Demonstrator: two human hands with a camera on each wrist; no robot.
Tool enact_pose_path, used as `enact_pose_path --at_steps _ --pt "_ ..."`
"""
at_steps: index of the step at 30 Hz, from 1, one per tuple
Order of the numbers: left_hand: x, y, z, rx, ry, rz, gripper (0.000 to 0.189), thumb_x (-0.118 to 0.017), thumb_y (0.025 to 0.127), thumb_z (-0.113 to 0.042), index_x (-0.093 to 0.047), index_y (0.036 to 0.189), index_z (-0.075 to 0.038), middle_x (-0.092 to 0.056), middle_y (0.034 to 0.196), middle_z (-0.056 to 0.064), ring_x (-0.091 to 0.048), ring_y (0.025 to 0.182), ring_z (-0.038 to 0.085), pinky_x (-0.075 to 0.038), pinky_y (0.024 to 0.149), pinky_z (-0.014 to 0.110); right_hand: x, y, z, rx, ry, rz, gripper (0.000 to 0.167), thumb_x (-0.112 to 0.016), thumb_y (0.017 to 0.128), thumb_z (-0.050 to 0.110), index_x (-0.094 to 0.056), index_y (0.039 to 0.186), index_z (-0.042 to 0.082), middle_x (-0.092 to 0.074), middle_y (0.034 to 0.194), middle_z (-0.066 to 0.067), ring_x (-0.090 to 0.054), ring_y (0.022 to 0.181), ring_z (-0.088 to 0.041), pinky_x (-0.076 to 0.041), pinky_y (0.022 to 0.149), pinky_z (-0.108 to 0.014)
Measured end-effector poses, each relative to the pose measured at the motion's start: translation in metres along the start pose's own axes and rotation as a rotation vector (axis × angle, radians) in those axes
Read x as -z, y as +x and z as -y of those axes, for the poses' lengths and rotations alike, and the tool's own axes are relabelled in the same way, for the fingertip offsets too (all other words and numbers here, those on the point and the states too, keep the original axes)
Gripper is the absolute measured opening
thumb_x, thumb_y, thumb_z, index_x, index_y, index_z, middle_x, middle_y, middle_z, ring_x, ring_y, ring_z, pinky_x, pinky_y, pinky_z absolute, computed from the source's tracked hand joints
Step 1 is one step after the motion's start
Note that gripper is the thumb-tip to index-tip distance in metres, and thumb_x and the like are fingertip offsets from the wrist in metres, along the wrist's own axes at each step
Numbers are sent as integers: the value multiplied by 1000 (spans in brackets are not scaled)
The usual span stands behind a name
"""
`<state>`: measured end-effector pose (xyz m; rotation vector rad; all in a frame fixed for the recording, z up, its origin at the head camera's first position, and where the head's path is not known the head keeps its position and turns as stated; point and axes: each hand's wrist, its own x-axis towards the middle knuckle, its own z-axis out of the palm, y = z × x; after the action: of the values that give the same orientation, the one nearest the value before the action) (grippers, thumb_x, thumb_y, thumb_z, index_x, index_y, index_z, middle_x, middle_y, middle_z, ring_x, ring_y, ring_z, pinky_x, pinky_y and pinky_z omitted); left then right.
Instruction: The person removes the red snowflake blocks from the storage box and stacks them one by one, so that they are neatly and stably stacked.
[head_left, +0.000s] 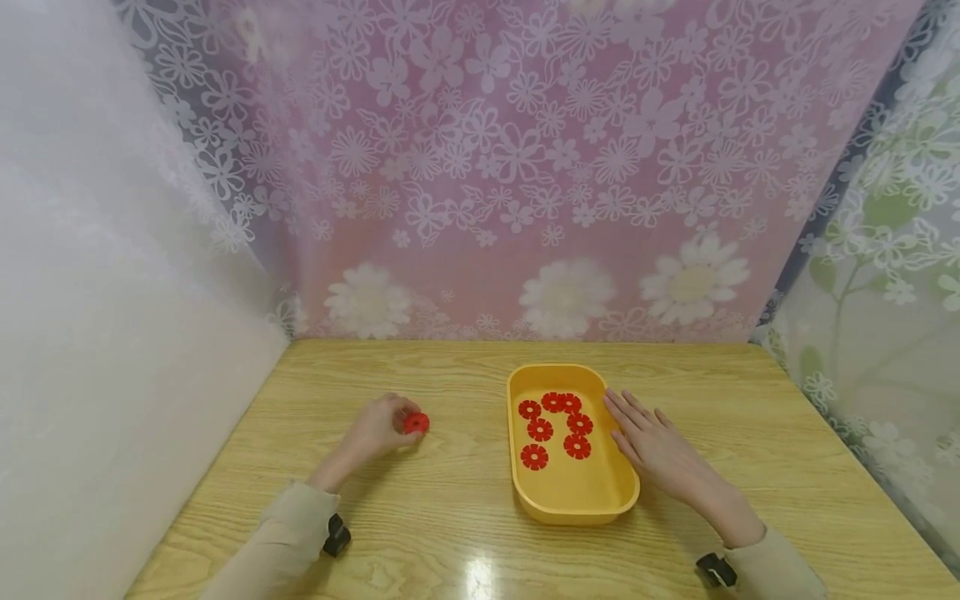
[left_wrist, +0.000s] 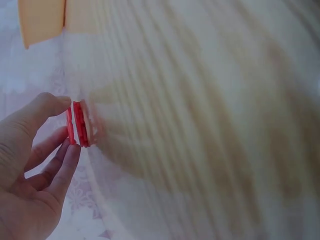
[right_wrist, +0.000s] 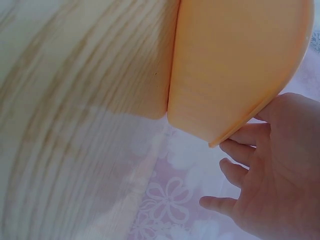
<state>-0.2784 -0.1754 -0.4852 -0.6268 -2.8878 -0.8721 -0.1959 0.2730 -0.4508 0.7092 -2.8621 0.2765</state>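
My left hand (head_left: 381, 429) is at the left of the table, thumb and fingertips pinching a red notched disc (left_wrist: 70, 126) by its edges. Right beneath that disc, close to the wood, lies more red notched plastic (left_wrist: 80, 124), with a thin pale gap between the two in the left wrist view. To the right stands a yellow tray (head_left: 573, 510) holding several flat red notched discs (head_left: 534, 457), a few of them overlapping. My right hand (head_left: 663, 450) rests along the tray's right rim with its fingers extended. In the right wrist view its fingertips (right_wrist: 235, 151) touch the rim's outside.
The wood-grain table (head_left: 450, 550) runs back to a pink flowered curtain (head_left: 480, 208). A plain white sheet (head_left: 127, 292) hangs on the left, and a flowered sheet (head_left: 885, 275) hangs on the right. Dark straps circle both wrists.
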Motion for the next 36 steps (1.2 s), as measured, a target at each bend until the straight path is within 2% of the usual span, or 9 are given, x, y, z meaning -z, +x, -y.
enact_pose_path --at_steps 9,18,36 --pt "-5 1 3 16 -13 -9 35 -87 80 -16 -73 111 -5 -63 95 2 -61 83 15 -56 75 35 -1 0 -1 -2 -4 1 57 -54 105 23 -39 155 0 -36 160 -18 -34 146 -40 -34 107 -72" --pt "-5 2 -1 40 -19 -28 34 -87 81 -16 -73 109 -3 -64 94 4 -63 82 17 -57 76 36 0 -1 1 -14 10 4 56 -54 105 20 -37 155 -1 -34 161 -18 -32 147 -41 -32 109 -71" --pt "-3 1 -6 57 32 -23 34 -86 82 -19 -73 109 -3 -64 93 4 -61 81 16 -56 75 37 -1 -1 0 -13 9 -9 56 -54 105 19 -37 155 -1 -34 161 -18 -32 147 -41 -32 109 -71"
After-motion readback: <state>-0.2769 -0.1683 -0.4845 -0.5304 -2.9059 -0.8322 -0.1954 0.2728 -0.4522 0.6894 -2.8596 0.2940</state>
